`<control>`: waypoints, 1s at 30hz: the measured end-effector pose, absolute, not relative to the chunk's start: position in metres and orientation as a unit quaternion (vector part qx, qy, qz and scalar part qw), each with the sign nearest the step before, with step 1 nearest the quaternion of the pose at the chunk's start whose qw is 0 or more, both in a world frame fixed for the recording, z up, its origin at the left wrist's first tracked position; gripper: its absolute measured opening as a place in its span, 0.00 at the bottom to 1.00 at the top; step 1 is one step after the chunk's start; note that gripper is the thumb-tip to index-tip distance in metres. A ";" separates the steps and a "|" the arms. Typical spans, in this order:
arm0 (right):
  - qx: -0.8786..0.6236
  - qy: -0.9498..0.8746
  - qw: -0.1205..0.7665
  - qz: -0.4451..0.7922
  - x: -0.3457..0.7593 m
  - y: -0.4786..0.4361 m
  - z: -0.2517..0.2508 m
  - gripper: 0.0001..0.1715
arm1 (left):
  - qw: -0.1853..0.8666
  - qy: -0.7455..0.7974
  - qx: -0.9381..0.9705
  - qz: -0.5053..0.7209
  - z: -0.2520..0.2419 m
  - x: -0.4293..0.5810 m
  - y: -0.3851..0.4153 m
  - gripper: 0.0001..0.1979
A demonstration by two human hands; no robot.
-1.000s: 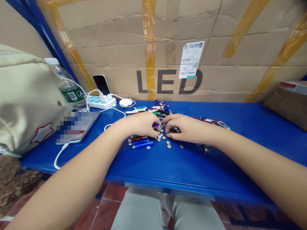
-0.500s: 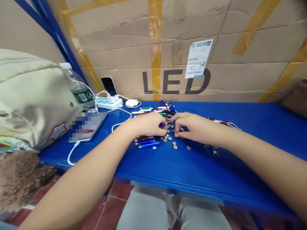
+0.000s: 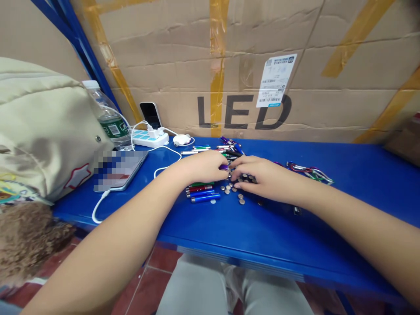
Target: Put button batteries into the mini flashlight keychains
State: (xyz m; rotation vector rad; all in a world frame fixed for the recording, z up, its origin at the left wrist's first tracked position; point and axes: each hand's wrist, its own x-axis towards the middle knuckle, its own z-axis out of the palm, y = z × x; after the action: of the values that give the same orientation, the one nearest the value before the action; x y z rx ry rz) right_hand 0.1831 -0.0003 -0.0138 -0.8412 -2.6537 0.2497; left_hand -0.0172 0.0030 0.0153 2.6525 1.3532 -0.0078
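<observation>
Over the blue surface, the person's left hand pinches a purple tube beside scattered silver discs, while the right hand curls near its end, whether its fingers hold anything being unclear.

Counter: solid blue. Tubes in the near row: two blue tubes, one dark red tube and one green tube, all with silver ends. Separate tube: purple. Button cells: silver. Carton: brown, with black "LED" lettering and glossy amber tape. Shipping label: white, printed in black, with a light-blue strip. Bag: beige, bearing a white star patch outlined in red. Bottle: transparent; cap white, label green. Power strip: white with light-blue panels. Trousers: pale grey. Floor tiles: dark red with lighter joints.
</observation>
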 end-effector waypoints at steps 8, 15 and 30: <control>-0.271 -0.946 0.163 0.078 0.177 -0.004 -0.015 0.11 | 0.100 0.439 0.893 -0.005 0.014 -0.018 0.005 0.12; -0.294 -0.942 0.138 0.083 0.180 0.001 -0.015 0.07 | 0.086 0.452 0.888 0.009 0.022 -0.023 0.005 0.12; -0.300 -0.941 0.141 0.065 0.187 0.000 -0.010 0.05 | 0.169 0.430 0.886 -0.048 0.024 -0.024 0.001 0.11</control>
State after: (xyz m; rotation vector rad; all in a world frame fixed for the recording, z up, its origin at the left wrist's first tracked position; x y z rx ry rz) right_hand 0.1874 -0.0001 -0.0102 -0.8657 -2.7182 0.1886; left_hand -0.0235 0.0006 0.0240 2.5178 1.2211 -0.1372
